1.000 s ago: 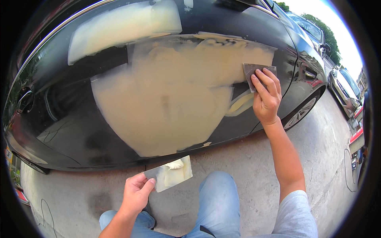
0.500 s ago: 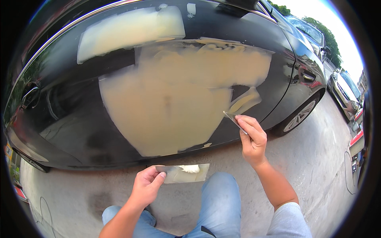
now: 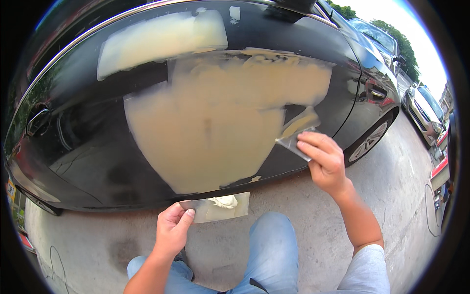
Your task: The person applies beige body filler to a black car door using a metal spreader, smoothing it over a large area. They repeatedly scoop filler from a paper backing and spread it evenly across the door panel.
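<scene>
A black car door [image 3: 93, 122] fills the view ahead, with large patches of beige body filler [image 3: 205, 127] spread over it. My right hand [image 3: 325, 159] is closed on a thin, clear-grey spreader [image 3: 293, 146]. The spreader's edge lies at the lower right margin of the large patch, by a small separate smear [image 3: 304, 120] of filler. Low in front of the door, my left hand [image 3: 172, 226] pinches the left end of a flat metal putty plate [image 3: 210, 214]. A creamy lump of filler [image 3: 225, 201] sits on the plate's upper edge.
Another filler patch [image 3: 164, 41] lies higher on the door. To the right are the car's wheel [image 3: 369, 142] and a parked silver car [image 3: 425, 110]. My knees in jeans [image 3: 274, 245] are below, over concrete ground [image 3: 323, 235]. A thin cable [image 3: 428, 210] lies at right.
My right hand has moved right and turned, so the spreader shows its flat face more. My left hand has drawn the plate slightly left and up.
</scene>
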